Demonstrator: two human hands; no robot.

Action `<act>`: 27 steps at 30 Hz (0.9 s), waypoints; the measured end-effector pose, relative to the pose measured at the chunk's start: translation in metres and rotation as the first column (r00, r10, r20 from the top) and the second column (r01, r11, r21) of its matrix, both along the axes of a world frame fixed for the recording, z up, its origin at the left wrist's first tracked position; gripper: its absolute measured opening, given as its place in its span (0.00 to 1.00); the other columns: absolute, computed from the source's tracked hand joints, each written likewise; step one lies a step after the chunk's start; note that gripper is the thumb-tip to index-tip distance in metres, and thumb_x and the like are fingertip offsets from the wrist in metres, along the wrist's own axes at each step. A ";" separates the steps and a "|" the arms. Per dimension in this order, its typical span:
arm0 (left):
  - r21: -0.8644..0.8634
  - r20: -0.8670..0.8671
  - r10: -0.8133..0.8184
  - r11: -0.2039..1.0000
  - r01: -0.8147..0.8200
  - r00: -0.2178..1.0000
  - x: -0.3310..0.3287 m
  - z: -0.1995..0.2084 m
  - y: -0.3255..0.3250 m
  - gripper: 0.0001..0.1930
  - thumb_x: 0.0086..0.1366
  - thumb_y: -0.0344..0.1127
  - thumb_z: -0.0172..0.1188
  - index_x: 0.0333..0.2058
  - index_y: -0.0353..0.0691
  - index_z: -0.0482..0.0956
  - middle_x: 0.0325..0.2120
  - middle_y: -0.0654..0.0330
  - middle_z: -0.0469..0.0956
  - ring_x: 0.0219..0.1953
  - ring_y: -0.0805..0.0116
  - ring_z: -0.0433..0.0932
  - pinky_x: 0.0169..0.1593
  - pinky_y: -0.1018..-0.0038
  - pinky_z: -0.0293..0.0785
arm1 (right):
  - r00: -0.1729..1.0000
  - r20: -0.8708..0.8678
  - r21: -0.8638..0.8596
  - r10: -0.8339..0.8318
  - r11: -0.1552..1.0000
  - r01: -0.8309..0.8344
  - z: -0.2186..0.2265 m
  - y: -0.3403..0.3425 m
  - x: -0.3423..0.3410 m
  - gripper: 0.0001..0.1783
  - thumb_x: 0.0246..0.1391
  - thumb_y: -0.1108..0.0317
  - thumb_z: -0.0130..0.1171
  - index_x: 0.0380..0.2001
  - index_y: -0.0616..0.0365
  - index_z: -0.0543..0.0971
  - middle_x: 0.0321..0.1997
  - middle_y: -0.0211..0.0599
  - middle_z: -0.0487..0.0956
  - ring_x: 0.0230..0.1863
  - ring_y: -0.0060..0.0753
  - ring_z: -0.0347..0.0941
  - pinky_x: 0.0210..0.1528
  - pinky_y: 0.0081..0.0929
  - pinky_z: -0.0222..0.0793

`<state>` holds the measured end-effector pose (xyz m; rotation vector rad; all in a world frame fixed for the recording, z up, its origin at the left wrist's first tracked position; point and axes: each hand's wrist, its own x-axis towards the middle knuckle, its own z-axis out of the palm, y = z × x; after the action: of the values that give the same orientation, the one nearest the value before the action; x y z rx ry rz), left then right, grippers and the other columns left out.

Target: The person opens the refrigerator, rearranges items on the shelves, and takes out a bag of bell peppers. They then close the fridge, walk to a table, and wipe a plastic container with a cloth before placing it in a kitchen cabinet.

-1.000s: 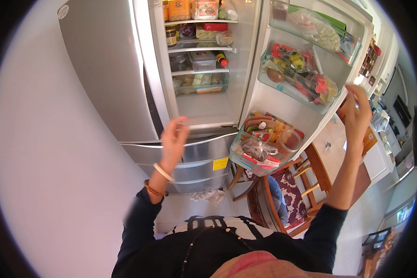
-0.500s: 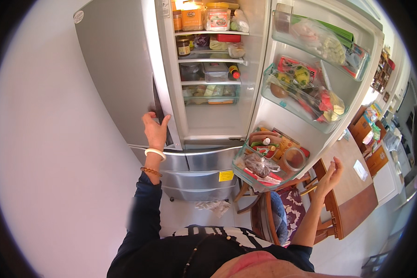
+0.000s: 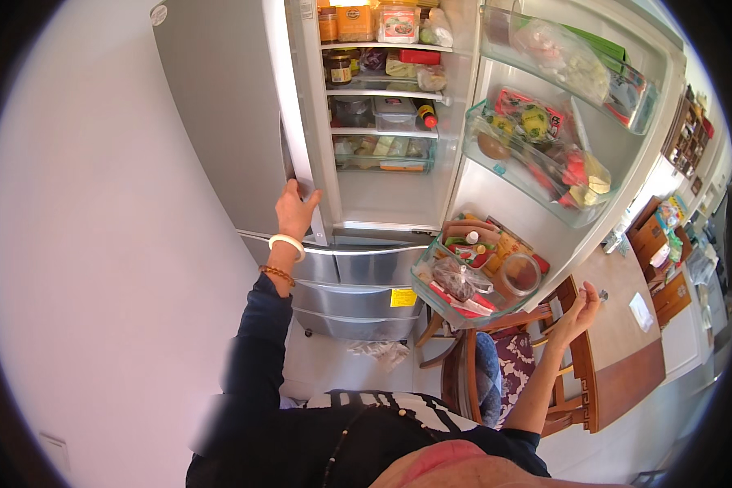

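At the edge of the grey left refrigerator door (image 3: 228, 122), my left hand (image 3: 296, 213) has its fingers curled into the handle recess, thumb sticking out to the right. It wears a pale bangle (image 3: 287, 244) and an amber bead bracelet (image 3: 277, 275). My right hand (image 3: 576, 315) is raised off to the right, below the wide-open right door (image 3: 472, 191), holding nothing, its fingers loosely bent and apart. Door bins on that side carry bagged food, a clear round jar (image 3: 520, 274) and a bag of dark food (image 3: 455, 279).
Shelves inside hold jars, a lidded plastic box (image 3: 395, 114) and a red-capped bottle (image 3: 426, 113). Silver drawers (image 3: 342, 301) sit underneath. A wooden chair (image 3: 470, 366) and a table (image 3: 626, 325) stand to the right. Crumpled plastic (image 3: 381, 351) lies on the floor.
The view has shifted, so the refrigerator appears slightly farther right and higher. My left hand's fingers have settled closer in at the left door's edge. My right hand stays raised.
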<state>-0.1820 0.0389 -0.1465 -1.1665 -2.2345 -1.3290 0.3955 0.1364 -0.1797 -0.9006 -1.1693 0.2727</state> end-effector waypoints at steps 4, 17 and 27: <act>0.001 -0.005 0.002 1.000 -0.002 1.000 0.003 0.001 -0.005 0.21 0.55 0.44 0.70 0.31 0.33 0.69 0.27 0.47 0.76 0.32 0.44 0.76 0.38 0.56 0.73 | 0.998 0.012 -0.007 -0.059 0.998 0.059 -0.004 0.004 0.012 0.14 0.68 0.70 0.48 0.51 0.66 0.74 0.49 0.37 0.76 0.50 0.27 0.72 0.55 0.24 0.67; 0.065 0.144 -0.087 0.995 0.078 0.986 0.009 -0.010 -0.155 0.22 0.58 0.33 0.69 0.48 0.30 0.74 0.35 0.55 0.77 0.23 0.71 0.69 0.28 0.73 0.70 | 0.999 0.015 -0.054 0.034 0.998 -0.033 -0.007 0.062 -0.005 0.23 0.68 0.66 0.44 0.61 0.68 0.68 0.60 0.48 0.73 0.60 0.39 0.69 0.64 0.32 0.61; 0.050 0.096 0.096 0.994 -0.101 0.991 -0.016 -0.016 -0.261 0.12 0.63 0.28 0.63 0.31 0.30 0.67 0.22 0.57 0.65 0.23 0.68 0.63 0.27 0.72 0.65 | 1.000 -0.008 -0.199 -0.009 0.980 0.007 -0.031 0.094 0.002 0.29 0.69 0.58 0.38 0.63 0.69 0.65 0.62 0.54 0.71 0.61 0.47 0.68 0.64 0.36 0.59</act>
<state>-0.1979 -0.2217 -0.1629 -0.9812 -2.2730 -1.4228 0.3977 0.2303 -0.2112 -1.0772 -1.1437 0.3921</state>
